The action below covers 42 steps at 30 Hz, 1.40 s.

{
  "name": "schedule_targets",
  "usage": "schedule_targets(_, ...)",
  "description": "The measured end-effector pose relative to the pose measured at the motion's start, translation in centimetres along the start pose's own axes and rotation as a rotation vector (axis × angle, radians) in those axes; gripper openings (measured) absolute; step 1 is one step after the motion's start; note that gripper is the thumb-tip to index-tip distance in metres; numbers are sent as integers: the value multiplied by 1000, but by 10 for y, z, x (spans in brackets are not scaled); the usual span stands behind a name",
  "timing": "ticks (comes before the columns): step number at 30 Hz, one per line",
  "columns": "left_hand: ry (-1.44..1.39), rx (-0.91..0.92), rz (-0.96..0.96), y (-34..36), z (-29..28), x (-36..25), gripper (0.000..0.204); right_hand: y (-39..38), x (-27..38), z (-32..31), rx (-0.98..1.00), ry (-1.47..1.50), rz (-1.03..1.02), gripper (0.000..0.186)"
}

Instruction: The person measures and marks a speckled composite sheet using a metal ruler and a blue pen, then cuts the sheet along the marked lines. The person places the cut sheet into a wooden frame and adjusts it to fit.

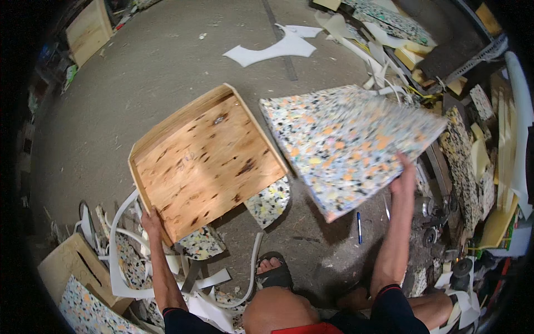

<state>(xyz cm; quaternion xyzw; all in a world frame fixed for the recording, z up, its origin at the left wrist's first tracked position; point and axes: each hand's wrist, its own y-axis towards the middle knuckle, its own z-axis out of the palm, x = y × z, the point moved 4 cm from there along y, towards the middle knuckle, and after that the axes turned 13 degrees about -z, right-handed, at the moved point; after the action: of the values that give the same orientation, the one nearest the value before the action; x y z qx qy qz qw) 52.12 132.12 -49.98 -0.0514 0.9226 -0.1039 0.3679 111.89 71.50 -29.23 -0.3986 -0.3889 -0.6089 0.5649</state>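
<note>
Holding the shallow wooden tray [206, 167] by the rim at the lower left corner with the left hand [151, 221]. Grasping the speckled foam sheet [356, 133] at the right-hand edge with the right hand [404, 172]; impossible to tell the depth of the grip underneath. To find the sheet: just right of the tray, tilted over the floor [167, 72], near corner apparently raised, judging by the shadow beneath, and far right corner smeared by blur. Hard to tell about contact with the floor under the far edge.

Expect little weight from the foam for such breadth, going by the mottled, bonded-crumb look: probably soft and springy, apt to sag away from a one-handed hold, yet too thick to fold easily. Unlikely to slip, but liable to shed bits or tear under a hard pinch at a corner. Best taken midway along two opposite edges, palms supporting from below.

Reckon the tray stiffer and heavier, with a raised rim well suited to hooking; mind splinters along raw wood. Also nearby: a foam offcut [270, 201] beside the tray's lower right edge, and a blue pen [359, 228] on the floor.
</note>
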Motion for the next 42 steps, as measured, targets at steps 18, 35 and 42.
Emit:
schedule_targets(18, -1320, 186, -172, -26, -114, -12, 80, -286, 80, 336, 1449, -511, -1244, 57)
schedule_targets(35, -182, -19, -143, -134, -68, 8, 74, -318, -141, 140, 775, -864, -269, 57)
schedule_targets(42, -1148, 114, -426, -90, -75, -54, 61, -339, -182, 118, 643, -775, 143, 67)
